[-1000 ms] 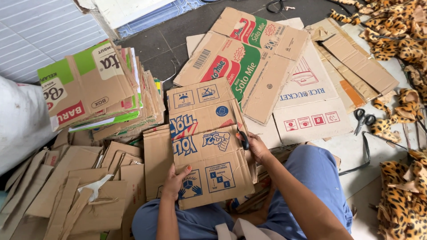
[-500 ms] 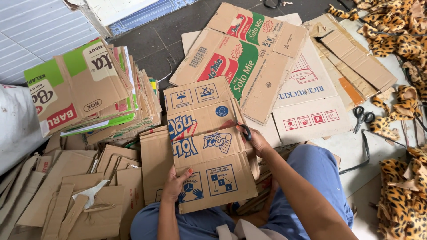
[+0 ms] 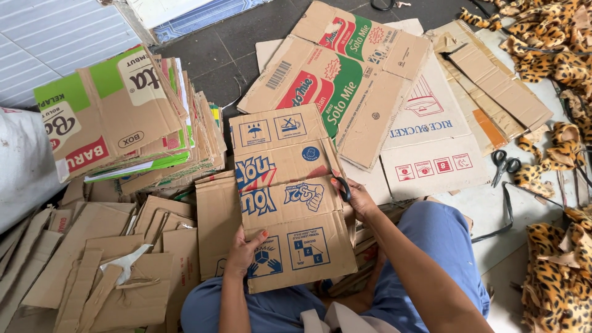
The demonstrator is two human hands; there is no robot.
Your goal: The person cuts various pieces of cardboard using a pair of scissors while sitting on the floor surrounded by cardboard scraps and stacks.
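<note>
Steadying a flattened cardboard panel (image 3: 290, 203) over the lap, left hand (image 3: 243, 251) gripping its near edge to keep it flat, right hand (image 3: 357, 198) closed around black-handled scissors (image 3: 341, 185) at its right edge, ready for cutting.

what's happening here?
A seated person holds a flattened carton on their lap. The left hand grips its lower left edge; the right hand is at its right edge with black-handled scissors. Cardboard stacks lie to the left, and another pair of scissors on the floor.
</note>
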